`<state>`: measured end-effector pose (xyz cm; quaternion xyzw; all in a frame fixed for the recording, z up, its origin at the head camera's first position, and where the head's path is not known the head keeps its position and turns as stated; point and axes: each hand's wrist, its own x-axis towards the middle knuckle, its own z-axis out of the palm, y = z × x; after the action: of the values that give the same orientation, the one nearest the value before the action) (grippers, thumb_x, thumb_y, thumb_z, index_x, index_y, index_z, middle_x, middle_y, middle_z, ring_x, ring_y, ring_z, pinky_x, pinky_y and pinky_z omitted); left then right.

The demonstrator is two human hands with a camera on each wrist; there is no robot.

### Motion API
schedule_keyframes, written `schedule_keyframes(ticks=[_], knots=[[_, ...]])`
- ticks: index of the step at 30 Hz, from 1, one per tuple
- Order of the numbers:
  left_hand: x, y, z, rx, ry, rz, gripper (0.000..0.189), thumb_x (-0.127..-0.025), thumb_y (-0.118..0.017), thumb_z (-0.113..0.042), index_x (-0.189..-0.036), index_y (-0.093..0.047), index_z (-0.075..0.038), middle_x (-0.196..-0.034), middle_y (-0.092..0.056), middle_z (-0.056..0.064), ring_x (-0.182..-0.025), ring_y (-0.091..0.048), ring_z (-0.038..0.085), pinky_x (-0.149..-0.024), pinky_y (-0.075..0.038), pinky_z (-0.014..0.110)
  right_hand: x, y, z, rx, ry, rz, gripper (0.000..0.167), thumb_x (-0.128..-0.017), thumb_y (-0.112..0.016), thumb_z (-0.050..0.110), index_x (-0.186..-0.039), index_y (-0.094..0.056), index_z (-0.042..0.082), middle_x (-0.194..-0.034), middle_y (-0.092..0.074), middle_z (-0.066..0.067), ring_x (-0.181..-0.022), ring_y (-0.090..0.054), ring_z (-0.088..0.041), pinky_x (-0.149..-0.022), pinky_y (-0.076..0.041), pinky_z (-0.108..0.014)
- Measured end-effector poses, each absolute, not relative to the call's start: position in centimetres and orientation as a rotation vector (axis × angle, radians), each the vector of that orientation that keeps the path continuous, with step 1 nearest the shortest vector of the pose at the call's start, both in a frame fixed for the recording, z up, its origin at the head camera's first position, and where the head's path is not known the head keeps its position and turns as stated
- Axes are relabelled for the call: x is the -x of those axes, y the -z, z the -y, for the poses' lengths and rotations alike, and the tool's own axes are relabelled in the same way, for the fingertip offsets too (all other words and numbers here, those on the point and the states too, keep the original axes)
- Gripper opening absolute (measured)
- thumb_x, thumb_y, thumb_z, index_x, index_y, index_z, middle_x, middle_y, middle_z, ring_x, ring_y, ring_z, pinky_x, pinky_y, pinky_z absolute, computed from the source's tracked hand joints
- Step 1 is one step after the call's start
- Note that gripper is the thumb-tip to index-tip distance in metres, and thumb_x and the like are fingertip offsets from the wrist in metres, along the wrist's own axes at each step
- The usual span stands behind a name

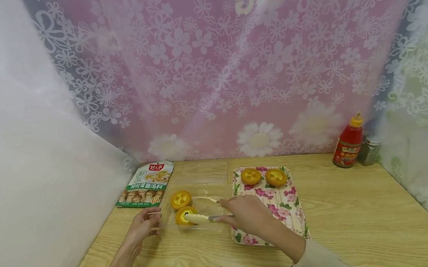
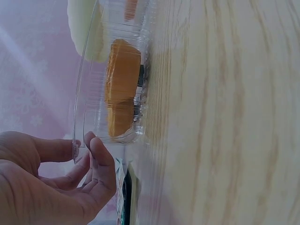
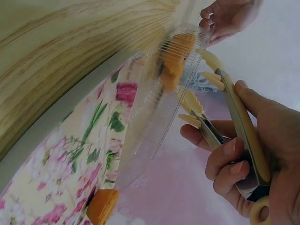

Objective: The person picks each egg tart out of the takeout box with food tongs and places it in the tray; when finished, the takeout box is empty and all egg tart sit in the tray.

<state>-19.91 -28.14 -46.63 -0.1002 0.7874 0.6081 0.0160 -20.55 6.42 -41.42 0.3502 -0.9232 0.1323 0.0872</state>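
Head view: my left hand (image 1: 142, 227) pinches the clear container (image 1: 210, 189) at its 8-9 o'clock edge; my right hand (image 1: 244, 214) grips the tongs (image 1: 204, 218), coming in from the container's 3-4 o'clock. Tong arms spread, far tip over the container's bare middle, near tip overlapping the near tart (image 1: 181, 218) at that tart's 3-4 o'clock; can't tell if it touches. In the container: near tart at 8, far tart (image 1: 181, 198) at 10, the two touching. Clear lid (image 1: 201, 173) laid back at 12. Floral tray (image 1: 290, 212) just beside at 3, with one tart (image 1: 251, 176) at its 11 and another tart (image 1: 276, 178) between 12 and 1. Pouch (image 1: 145, 186) at the container's 10; red bottle (image 1: 347, 145) and jar (image 1: 369, 151) well off at the tray's 2. Left wrist view: my left hand at 8, thumb and fingers on the rim; both container tarts show through the clear wall at 10-11, pouch edge around 6-7. Right wrist view: my right hand at 4, fingers wrapped round the tongs, arms apart, pale tips aimed to 11 near the container tarts; left hand at 1 on the container's far end, tray at 8, a tray tart at 7
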Motion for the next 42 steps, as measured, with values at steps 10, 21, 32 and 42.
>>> schedule_keyframes(ticks=[10,21,32,42], knots=[[19.9,46.7,28.1,0.322,-1.898,-2.441,0.037,-0.108,-0.057,-0.011,-0.141,-0.051,0.006,-0.123,-0.059,0.023,-0.092,-0.064,0.028,-0.073,-0.058,0.040,20.5,41.0,-4.4,-0.988,-0.310,2.800,0.050,-0.099,-0.064,0.055,-0.126,-0.076,0.015,-0.076,-0.071,0.004,-0.042,-0.035,-0.005,-0.039,-0.021,-0.020],[19.9,46.8,28.0,0.326,-1.893,-2.452,0.036,-0.108,-0.056,-0.009,-0.140,-0.051,0.006,-0.121,-0.060,0.021,-0.090,-0.064,0.026,-0.073,-0.058,0.040,20.9,40.8,-3.0,-0.978,-0.352,2.859,0.042,-0.098,-0.067,0.053,-0.076,-0.069,0.018,-0.052,-0.037,0.008,-0.045,-0.027,-0.006,-0.042,-0.021,-0.021],[19.9,46.6,28.0,0.323,-1.903,-2.444,0.037,-0.108,-0.056,-0.009,-0.140,-0.051,0.006,-0.122,-0.059,0.022,-0.090,-0.065,0.027,-0.072,-0.058,0.039,21.6,40.1,-2.2,-0.998,-0.431,2.948,0.046,-0.098,-0.068,0.051,-0.064,-0.069,0.021,-0.046,-0.038,0.010,-0.039,-0.027,-0.004,-0.042,-0.021,-0.021],[19.9,46.7,28.0,0.320,-1.905,-2.449,0.036,-0.108,-0.056,-0.010,-0.140,-0.051,0.006,-0.123,-0.059,0.023,-0.091,-0.064,0.027,-0.072,-0.058,0.039,21.8,40.4,-2.1,-1.052,-0.517,2.956,0.034,-0.100,-0.067,0.046,-0.094,-0.085,0.018,-0.047,-0.048,0.011,-0.041,-0.025,-0.004,-0.042,-0.021,-0.022]])
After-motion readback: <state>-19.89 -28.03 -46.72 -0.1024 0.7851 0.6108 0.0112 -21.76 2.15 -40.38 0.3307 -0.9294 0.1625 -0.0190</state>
